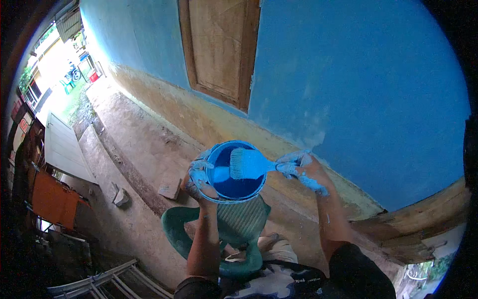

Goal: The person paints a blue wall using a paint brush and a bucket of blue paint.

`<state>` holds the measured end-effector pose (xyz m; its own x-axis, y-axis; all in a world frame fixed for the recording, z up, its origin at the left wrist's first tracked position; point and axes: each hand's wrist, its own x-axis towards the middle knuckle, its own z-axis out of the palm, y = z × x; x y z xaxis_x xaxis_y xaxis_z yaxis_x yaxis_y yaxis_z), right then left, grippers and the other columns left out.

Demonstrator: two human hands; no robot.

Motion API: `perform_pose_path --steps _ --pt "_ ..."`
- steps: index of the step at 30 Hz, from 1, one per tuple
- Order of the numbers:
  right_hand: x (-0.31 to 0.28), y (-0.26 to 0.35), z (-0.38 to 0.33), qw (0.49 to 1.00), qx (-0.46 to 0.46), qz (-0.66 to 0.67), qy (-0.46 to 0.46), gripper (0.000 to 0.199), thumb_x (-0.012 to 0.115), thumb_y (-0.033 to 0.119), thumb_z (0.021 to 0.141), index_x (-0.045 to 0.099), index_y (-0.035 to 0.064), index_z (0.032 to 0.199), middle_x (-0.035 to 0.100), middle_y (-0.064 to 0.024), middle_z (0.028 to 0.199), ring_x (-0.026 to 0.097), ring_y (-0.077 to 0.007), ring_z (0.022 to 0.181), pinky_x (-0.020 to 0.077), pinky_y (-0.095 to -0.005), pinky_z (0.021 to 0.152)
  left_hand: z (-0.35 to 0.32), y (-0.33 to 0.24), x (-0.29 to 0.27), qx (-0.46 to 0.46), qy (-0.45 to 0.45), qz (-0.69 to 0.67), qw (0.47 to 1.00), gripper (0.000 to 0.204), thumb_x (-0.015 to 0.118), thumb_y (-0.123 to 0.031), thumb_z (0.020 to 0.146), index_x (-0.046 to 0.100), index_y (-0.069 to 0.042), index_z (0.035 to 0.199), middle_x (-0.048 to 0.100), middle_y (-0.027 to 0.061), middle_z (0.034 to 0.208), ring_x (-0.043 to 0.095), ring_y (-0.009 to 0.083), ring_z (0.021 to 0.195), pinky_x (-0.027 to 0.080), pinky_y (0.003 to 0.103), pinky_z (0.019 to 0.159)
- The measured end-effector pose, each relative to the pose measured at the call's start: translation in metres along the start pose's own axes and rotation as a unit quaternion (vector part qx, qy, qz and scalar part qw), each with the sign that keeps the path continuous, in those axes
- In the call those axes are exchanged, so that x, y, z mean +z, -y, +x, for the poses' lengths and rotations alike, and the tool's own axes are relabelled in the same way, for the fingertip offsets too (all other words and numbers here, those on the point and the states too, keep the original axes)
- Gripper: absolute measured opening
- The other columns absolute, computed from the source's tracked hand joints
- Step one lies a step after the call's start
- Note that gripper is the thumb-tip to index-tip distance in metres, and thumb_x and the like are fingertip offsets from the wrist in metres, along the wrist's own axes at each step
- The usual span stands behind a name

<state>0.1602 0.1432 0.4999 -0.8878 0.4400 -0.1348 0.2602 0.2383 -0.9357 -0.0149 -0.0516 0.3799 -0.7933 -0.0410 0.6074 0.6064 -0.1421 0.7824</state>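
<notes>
A paint-smeared left hand [200,175] grasps the left side of a blue bucket [238,201], and the right hand [297,166], just right of that bucket, grips a brush [253,163] by its handle, bristles over the bucket's opening

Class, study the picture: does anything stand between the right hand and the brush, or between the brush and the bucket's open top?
Nothing visible does. The right hand grips the brush by its handle, and the bristles show over the uncovered mouth of the bucket.
</notes>
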Motion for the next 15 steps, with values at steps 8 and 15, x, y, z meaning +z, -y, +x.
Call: perform_pose_path --steps 8,15 --pt "0.018 -0.037 -0.015 0.991 -0.008 0.113 -0.073 0.019 0.070 0.020 0.080 0.070 0.0018 0.083 0.051 0.0018 0.060 0.039 -0.0072 0.052 0.0291 -0.0251 0.048 0.002 -0.004 0.007 -0.018 0.021 -0.005 1.000 0.032 0.046 -0.027 0.088 0.058 0.001 0.078 0.061 0.0113 0.074 0.058 0.0221 0.068 0.046 0.033 0.062" --pt "0.014 -0.049 -0.022 0.989 -0.030 0.109 -0.093 0.019 0.070 0.021 0.080 0.069 0.0018 0.082 0.051 0.0009 0.061 0.042 -0.0076 0.056 0.0315 -0.0263 0.050 -0.002 -0.002 0.019 0.000 0.032 0.033 0.999 0.037 0.043 -0.028 0.090 0.060 0.002 0.075 0.062 0.0115 0.071 0.055 0.0208 0.061 0.044 0.032 0.056"
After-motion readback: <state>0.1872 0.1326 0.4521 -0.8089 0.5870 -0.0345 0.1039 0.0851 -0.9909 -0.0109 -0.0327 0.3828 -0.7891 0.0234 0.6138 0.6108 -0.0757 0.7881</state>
